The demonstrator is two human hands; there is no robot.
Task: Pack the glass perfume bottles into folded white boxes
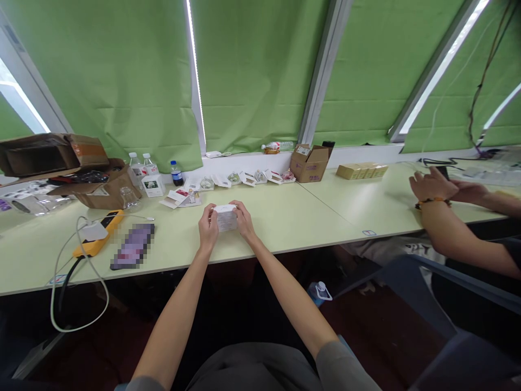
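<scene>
Head view: a pale counter (309, 217) under green blinds is seen, with both forearms stretched over its near edge.
Thing held: a small white box (225, 217) is kept just above the counter's middle, between both hands.
Left: the left hand (208, 227) is closed round the box's left end, fingers curled.
Right: the right hand (244, 220) is closed on the right end.
Handling: the box is judged light, thin card, easily dented; it is best taken by its short ends, not squeezed on the broad faces.
Near left: a yellow power strip (97, 239) and a phone (133, 247) are laid well apart from the box.
Far right: another person's hands (433, 187) are rested on the counter.
</scene>
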